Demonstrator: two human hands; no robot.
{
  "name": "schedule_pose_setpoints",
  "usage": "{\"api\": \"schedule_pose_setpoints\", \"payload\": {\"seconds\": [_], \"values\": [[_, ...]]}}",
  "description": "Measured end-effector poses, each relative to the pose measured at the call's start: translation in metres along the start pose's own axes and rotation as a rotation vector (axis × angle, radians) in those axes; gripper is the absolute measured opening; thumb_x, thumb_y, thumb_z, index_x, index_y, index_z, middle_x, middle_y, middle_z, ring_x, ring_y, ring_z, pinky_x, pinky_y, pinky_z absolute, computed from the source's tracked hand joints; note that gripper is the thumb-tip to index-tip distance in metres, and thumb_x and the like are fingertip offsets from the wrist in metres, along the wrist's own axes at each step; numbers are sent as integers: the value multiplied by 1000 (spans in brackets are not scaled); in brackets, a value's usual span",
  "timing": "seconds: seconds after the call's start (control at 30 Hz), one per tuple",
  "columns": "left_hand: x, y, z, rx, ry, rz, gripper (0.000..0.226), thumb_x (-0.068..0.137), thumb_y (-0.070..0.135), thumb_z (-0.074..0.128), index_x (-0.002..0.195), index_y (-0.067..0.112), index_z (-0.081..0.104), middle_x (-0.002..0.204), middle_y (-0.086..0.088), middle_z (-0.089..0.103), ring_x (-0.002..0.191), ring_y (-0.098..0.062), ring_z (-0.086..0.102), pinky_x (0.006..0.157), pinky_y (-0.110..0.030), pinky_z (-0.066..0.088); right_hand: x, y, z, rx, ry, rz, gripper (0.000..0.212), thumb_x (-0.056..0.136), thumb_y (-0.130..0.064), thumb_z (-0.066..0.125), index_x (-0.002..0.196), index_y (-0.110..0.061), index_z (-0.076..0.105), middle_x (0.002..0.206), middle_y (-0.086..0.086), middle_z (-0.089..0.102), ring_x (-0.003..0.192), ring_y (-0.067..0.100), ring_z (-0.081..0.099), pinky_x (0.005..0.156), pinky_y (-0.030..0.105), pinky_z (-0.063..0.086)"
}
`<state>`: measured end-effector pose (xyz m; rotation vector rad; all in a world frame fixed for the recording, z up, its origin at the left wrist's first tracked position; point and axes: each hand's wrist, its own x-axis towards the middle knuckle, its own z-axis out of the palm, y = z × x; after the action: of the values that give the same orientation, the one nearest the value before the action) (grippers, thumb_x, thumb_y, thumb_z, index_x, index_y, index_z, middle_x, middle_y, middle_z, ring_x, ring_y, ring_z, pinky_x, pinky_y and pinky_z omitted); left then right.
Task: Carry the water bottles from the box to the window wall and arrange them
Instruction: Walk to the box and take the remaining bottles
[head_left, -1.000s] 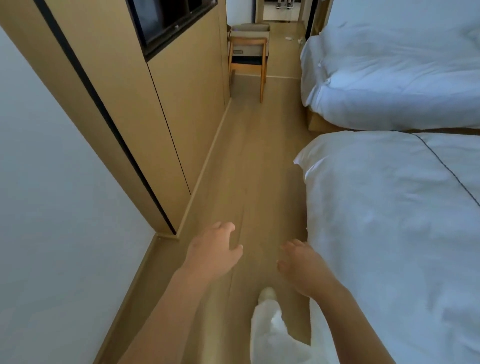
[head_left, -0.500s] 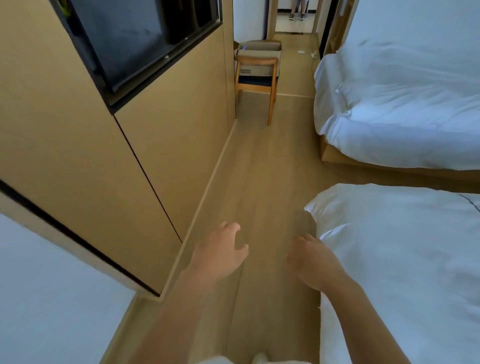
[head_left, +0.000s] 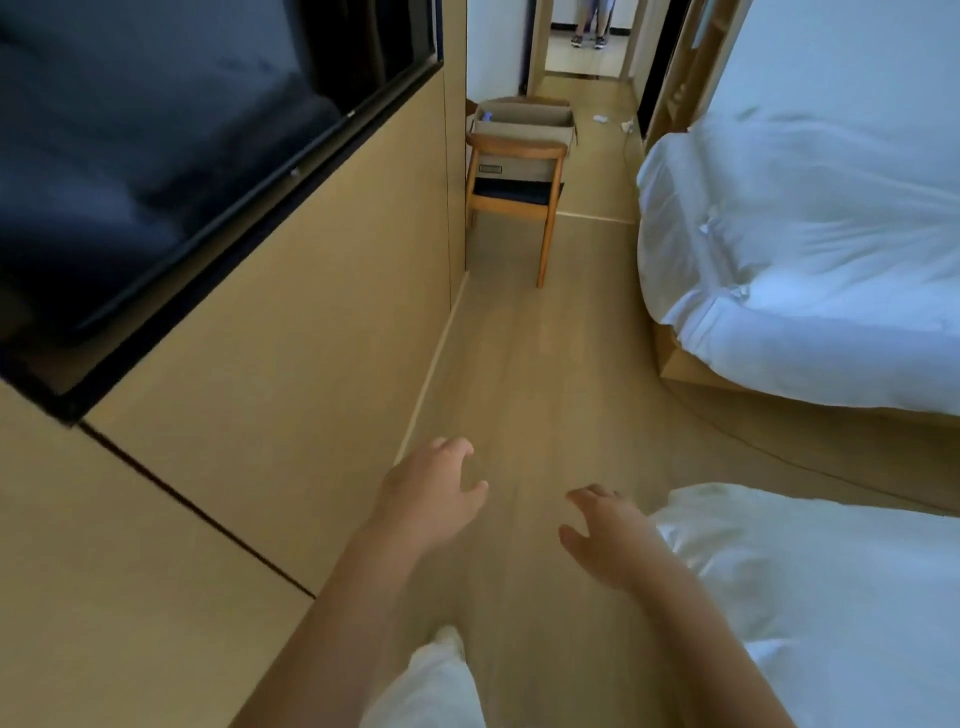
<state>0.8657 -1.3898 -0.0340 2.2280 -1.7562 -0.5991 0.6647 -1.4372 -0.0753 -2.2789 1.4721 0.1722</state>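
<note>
A cardboard box stands on a wooden chair at the far end of the aisle, by the wooden wall's corner. A pale bottle top shows at the box's left edge; the rest of its contents is hidden. My left hand and my right hand hang out in front of me over the floor, fingers loosely spread, holding nothing. Both are far short of the box.
A wood-panelled wall with a black TV screen runs along the left. Two beds with white bedding lie on the right, the near bed and the far bed. A person's feet stand in the doorway beyond.
I have walked forward down the aisle: the chair and box are closer, the TV fills more of the left, and the near bed has slid back. Both hands stay empty.
</note>
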Motion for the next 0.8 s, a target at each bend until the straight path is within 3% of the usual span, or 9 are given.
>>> {"api": "schedule_pose_setpoints", "payload": {"seconds": [0.3,0.6,0.8], "values": [[193,-22,-52,4,-42,50,37,91,38,53,124,21,52,127,0,54,112,-22,55,89,-32,46,156,-19,-78,61,35,72,50,94,-39,46,139,-21,39,139,-3,45,126,18,41,101,35,40],[388,2,-60,2,-70,73,34,94,33,48,126,20,52,128,1,54,108,-21,56,89,-32,46,330,31,-145,120,68,68,50,93,-38,48,139,-20,40,138,-3,46,123,17,44,98,32,42],[532,50,-86,-37,-43,54,34,98,41,38,120,21,54,121,3,56,101,-17,56,83,-31,46,465,78,-230,112,101,17,51,93,-38,49,139,-19,40,136,-2,48,123,17,45,98,30,41]]}}
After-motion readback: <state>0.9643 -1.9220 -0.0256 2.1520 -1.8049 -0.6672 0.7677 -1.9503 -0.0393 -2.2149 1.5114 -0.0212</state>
